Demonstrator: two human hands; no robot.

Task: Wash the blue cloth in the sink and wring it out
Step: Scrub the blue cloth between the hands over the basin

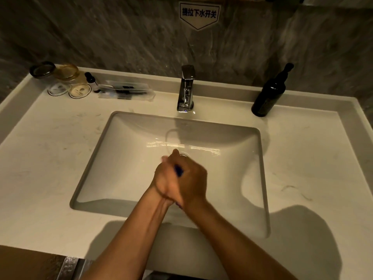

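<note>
Left hand (164,176) and right hand (191,178) clasped tight together, fingers curled, forearms converging.

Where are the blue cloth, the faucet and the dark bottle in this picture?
cloth (178,170): head view, blue strip showing between the clasped hands.
faucet (186,89): head view, middle of its chrome body.
bottle (268,96): head view, middle of its dark body.

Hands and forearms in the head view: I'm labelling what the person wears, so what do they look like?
Both forearms are bare up to the frame edge: no sleeves, gloves, watch or bracelet on the left hand or right hand. Rings cannot be told.
</note>
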